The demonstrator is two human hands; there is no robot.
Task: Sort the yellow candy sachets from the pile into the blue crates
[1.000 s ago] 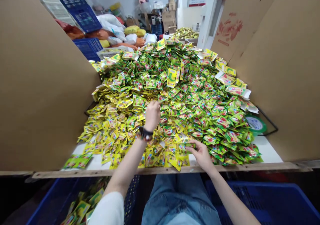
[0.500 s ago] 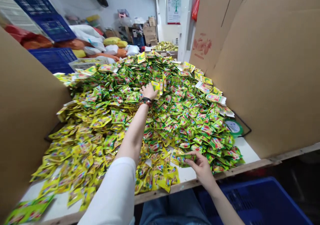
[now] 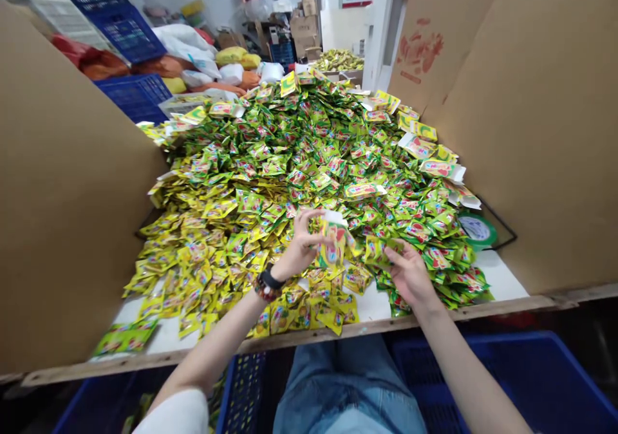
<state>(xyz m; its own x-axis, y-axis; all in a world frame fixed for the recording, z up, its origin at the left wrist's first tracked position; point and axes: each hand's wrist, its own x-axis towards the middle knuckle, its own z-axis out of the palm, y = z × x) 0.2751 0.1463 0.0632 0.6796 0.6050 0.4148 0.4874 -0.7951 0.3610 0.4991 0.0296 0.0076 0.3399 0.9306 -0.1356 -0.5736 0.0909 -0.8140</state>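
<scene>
Left hand (image 3: 300,246) and right hand (image 3: 411,274) both closed on sachets, just above the heap.
Left grips a yellow sachet strip (image 3: 333,244); right pinches green-yellow sachets (image 3: 380,251), just beside it. Sachet heap (image 3: 290,163) spreads under and ahead of both hands on white table (image 3: 502,279), cardboard panels (image 3: 72,183) alongside.

blue plastic crates (image 3: 132,96) stand upper left, a green-rimmed tape roll (image 3: 477,230) right, cardboard sheets (image 3: 62,183) along both sides.
</scene>
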